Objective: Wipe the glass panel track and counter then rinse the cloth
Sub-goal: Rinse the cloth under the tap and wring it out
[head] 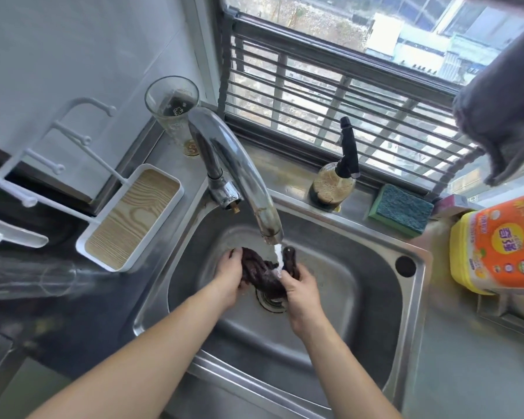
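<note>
A dark, wet cloth (262, 272) hangs bunched and twisted over the steel sink (372, 300), just above the drain. Water (278, 257) runs from the chrome faucet (239, 167) onto it. My left hand (229, 281) grips the cloth's left end. On the other side, my right hand (301, 293) grips the right end, fingers curled round it. Behind the sink, the window's glass panel track (288, 148) runs along the steel counter (288, 176).
A white tray with a wood-grain base (133, 216) and a drinking glass (173, 113) stand left of the faucet. A spray bottle (335, 182), a green sponge (401, 210) and a yellow-orange detergent bottle (496, 246) line the right. A grey cloth (505, 107) hangs top right.
</note>
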